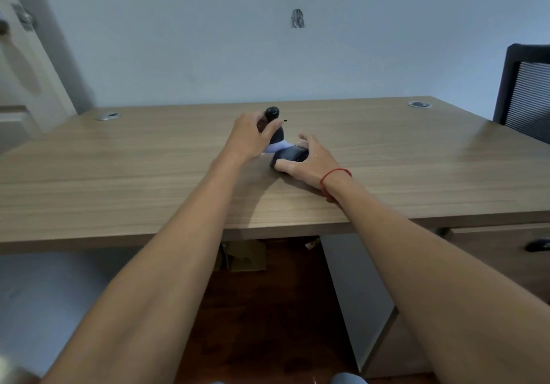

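**Operator:** What sits closest to me here?

**Describer:** Your two bare forearms. The left forearm point(166, 249) and the right forearm point(416, 249) rise from the bottom edge and converge over the middle of the bench point(119, 175).

**Operator:** What am I handling, and where is it?

**Describer:** A small dark object in two parts, mid-bench and well back from the near edge. Your left grip point(248, 138) is wrapped round the upright part. It is bottle-like, and its round black cap point(272, 113) shows above your fingers. A pale strip point(278, 146) runs from it to a dark roll point(290, 157) lying on its side. Your right grip point(309, 160) is clamped over that roll, thumb on the near side and fingers across the top. The object is small and half covered, so I cannot tell what it is.

**Operator:** How do I do this step well?

**Describer:** This is my judgement. You seem to be drawing the two parts apart. Press the roll down onto the bench with the right grip so it cannot skid, and move only the left. Hold the bottle-like part upright in case it contains liquid. Go slowly, because the pale strip may snag.

**Operator:** Anything nearby to mind?

**Describer:** A tiny black piece point(285, 120) lies just beyond the cap, so avoid knocking it. A red thread point(334, 174) circles your right wrist. Farther out, a dark chair point(526, 92) stands at the right, and a cardboard box point(244, 254) sits under the bench.
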Demonstrator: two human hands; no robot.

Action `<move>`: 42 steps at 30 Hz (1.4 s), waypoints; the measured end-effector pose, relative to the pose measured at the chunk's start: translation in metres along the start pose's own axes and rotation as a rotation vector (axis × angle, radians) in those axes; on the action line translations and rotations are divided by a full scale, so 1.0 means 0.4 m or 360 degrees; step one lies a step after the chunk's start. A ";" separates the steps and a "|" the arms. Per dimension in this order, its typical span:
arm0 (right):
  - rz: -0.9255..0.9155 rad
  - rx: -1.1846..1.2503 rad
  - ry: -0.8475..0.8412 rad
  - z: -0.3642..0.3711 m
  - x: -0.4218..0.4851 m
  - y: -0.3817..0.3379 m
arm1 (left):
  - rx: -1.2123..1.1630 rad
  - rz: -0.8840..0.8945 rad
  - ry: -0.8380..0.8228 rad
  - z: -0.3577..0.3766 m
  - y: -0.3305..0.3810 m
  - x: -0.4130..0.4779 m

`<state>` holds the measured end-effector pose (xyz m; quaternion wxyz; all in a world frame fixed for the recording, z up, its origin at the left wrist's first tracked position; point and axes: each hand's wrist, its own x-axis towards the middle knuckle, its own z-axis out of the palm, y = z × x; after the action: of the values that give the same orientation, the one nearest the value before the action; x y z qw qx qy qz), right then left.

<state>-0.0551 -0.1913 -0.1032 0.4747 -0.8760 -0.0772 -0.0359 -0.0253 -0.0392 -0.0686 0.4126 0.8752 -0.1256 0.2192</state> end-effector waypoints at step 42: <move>0.0020 0.0087 -0.0140 -0.018 0.013 0.006 | 0.0022 -0.0139 0.0551 0.044 -0.050 -0.038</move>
<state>-0.0496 -0.1983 -0.1006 0.4949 -0.8639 -0.0935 0.0077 -0.0255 -0.0398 -0.0992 0.4312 0.8318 -0.0130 0.3495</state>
